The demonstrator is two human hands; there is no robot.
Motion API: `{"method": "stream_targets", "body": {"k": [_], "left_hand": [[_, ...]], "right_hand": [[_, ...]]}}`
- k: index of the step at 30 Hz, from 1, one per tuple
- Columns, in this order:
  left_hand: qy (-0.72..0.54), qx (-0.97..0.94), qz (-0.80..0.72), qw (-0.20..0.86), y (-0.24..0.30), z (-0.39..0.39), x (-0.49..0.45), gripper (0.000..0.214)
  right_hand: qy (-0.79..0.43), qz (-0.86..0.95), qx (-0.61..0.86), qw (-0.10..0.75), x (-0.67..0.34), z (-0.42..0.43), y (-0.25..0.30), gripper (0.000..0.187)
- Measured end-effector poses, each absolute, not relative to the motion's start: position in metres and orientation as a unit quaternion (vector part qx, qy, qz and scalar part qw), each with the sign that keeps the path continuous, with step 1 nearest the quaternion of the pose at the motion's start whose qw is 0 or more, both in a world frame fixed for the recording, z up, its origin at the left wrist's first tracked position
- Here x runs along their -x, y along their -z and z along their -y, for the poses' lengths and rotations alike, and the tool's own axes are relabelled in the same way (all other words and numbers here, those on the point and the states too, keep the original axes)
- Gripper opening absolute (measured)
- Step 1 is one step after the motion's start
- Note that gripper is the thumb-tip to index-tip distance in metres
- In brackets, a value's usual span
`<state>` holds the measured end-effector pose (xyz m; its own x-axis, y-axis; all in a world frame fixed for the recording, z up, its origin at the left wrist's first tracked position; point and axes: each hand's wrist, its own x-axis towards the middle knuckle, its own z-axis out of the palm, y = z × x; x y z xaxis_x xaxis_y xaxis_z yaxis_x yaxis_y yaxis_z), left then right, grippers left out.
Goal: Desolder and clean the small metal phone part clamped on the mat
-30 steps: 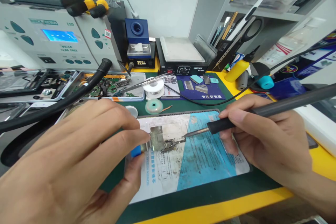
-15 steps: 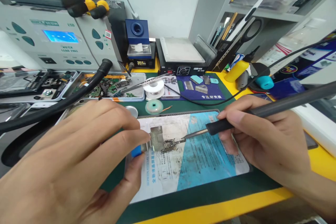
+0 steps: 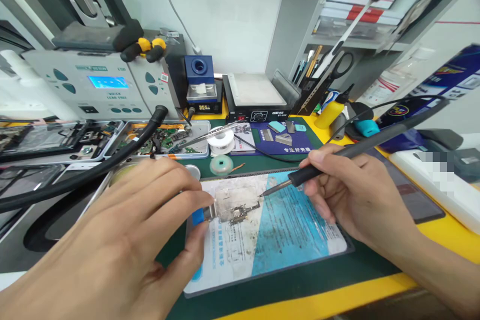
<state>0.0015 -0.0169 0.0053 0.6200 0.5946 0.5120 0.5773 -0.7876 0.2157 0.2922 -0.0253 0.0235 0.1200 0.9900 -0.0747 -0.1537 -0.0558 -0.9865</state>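
My left hand (image 3: 150,225) pinches a small flat piece with a blue end (image 3: 198,216) and a metal part between thumb and fingertips. Just right of those fingertips, a small circuit board with a narrow arm (image 3: 240,214) is over the stained white-and-blue sheet (image 3: 300,240). I cannot tell whether the board is joined to the pinched piece. My right hand (image 3: 345,192) grips a soldering iron (image 3: 309,172) like a pen, fingers closed round its dark handle. The iron's tip points left, close to the end of the board's arm; contact cannot be made out.
Behind the sheet are a solder spool (image 3: 221,140), a pale green reel (image 3: 221,164) and tweezers (image 3: 206,135) across a parts tray (image 3: 198,147). A hot plate (image 3: 258,97) and rework station (image 3: 101,85) stand farther back. A thick black hose (image 3: 123,155) curves in from the left.
The camera view has shifted, showing more of the back wall. The iron's tip appears slightly lifted from the board's arm. The grey metal plate beside my left fingertips now looks pale.
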Motion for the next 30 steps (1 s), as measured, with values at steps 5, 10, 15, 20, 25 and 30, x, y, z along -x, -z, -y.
{"method": "stream_targets", "body": {"k": [5, 10, 15, 20, 25, 30], "left_hand": [[-0.259, -0.911, -0.321, 0.019, -0.005, 0.015, -0.001, 0.023], [-0.260, -0.915, -0.309, 0.008, -0.008, 0.013, -0.001, 0.022], [-0.252, -0.917, -0.308, 0.011, -0.011, 0.014, -0.001, 0.018], [-0.259, -0.905, -0.334, 0.044, -0.008, 0.014, -0.001, 0.018], [-0.254, -0.908, -0.329, 0.042, -0.010, 0.014, 0.000, 0.019], [-0.248, -0.917, -0.313, 0.010, -0.011, 0.016, -0.001, 0.018]], "right_hand": [[-0.531, 0.397, 0.510, 0.548, -0.293, 0.023, -0.023, 0.040], [-0.536, 0.389, 0.508, 0.551, -0.294, 0.020, -0.023, 0.043], [-0.478, 0.463, 0.514, 0.541, -0.296, 0.024, -0.019, 0.038], [-0.376, 0.560, 0.527, 0.516, -0.294, 0.031, -0.012, 0.028], [-0.335, 0.582, 0.531, 0.517, -0.289, 0.032, -0.009, 0.026], [-0.297, 0.608, 0.523, 0.518, -0.288, 0.032, -0.009, 0.017]]}}
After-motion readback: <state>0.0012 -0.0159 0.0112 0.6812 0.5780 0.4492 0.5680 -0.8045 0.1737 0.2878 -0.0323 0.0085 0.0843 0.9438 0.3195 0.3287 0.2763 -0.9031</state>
